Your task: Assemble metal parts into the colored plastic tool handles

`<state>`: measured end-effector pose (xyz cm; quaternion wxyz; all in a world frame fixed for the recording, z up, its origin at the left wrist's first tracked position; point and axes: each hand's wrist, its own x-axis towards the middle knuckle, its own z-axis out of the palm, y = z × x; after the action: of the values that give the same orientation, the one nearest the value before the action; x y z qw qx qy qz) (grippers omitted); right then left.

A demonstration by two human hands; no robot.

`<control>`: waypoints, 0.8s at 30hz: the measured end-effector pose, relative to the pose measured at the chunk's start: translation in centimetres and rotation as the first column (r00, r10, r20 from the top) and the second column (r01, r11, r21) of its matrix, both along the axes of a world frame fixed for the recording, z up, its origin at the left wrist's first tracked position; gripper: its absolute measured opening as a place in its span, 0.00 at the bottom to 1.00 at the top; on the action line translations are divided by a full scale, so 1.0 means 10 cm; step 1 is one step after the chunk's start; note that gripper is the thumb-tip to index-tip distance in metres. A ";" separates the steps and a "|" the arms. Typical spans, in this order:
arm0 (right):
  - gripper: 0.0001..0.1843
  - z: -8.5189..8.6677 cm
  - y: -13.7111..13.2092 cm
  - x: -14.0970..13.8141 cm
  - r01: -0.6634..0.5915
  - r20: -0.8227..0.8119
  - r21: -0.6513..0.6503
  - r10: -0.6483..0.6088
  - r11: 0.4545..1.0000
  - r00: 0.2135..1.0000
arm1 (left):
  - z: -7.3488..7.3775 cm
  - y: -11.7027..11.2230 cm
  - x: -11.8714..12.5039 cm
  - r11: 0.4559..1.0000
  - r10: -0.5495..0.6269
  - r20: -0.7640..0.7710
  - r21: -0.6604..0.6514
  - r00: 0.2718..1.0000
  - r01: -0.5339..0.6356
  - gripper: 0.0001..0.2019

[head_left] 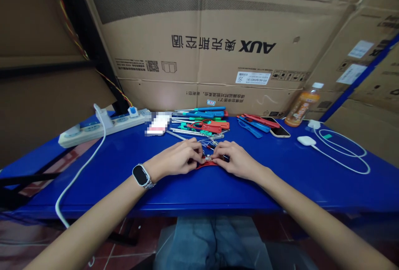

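Through the head view, right at the lower middle of the frame, I was in the thick of it! My left hand (182, 156) came in with the fingers curled and the tips pinched on a small clear piece (208, 158); my right hand (234, 160) met it from the other side, thumb and fingertips closing on that same bit. Which of the two had the firmer hold, I couldn't tell.

How far along? Partway, I judged: the clear piece sat at a red piece (213, 163), and no cover showed over the pair. Left to deal with, it seemed, were the thin pale strands (205, 141) lying loose just beyond my fingertips.

And the look of it! The red piece lay on the blue desk (187, 195), a slim, curved strip of bright colour peeking out between and below my hands, most of it hidden. The clear piece was tiny, whitish and see-through, too small to read in detail.

Beyond, at the centre of the frame, a heap of long-nosed blue-handled pieces (212, 109) lay beside an orange-red piece (215, 126). Right of centre, more red and blue handles (260, 121) rested against a phone (283, 131).
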<state>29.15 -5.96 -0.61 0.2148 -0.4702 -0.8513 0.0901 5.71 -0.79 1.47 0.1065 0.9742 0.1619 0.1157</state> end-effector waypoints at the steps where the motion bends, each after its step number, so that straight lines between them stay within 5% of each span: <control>1: 0.06 0.00 0.00 0.00 0.002 0.003 -0.001 -0.002 1.000 1.000 | 0.00 0.00 0.00 1.000 0.002 -0.004 -0.013 1.000 -0.002 0.12; 6: 0.06 0.01 0.00 0.00 -0.002 0.015 -0.003 0.002 1.000 1.000 | -0.01 0.05 -0.04 0.997 0.048 0.110 -0.057 0.993 -0.042 0.18; 10: 0.05 0.07 0.03 0.01 -0.018 0.029 -0.005 0.019 1.000 0.999 | 0.00 0.17 -0.13 0.983 0.173 0.190 -0.089 0.966 -0.158 0.14; 15: 0.07 0.21 0.18 -0.08 -0.020 -0.003 0.038 0.020 0.999 1.000 | -0.04 0.30 -0.25 0.938 0.274 0.064 -0.239 0.959 -0.252 0.12; 24: 0.06 0.26 0.40 -0.29 0.002 0.136 -0.190 0.024 0.982 0.990 | -0.02 0.30 -0.29 0.854 0.361 -0.062 -0.380 0.930 -0.356 0.15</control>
<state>26.23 -1.99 1.97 0.1093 -0.4889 -0.8542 0.1391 2.76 2.23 1.23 0.2730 0.8861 0.3594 0.1053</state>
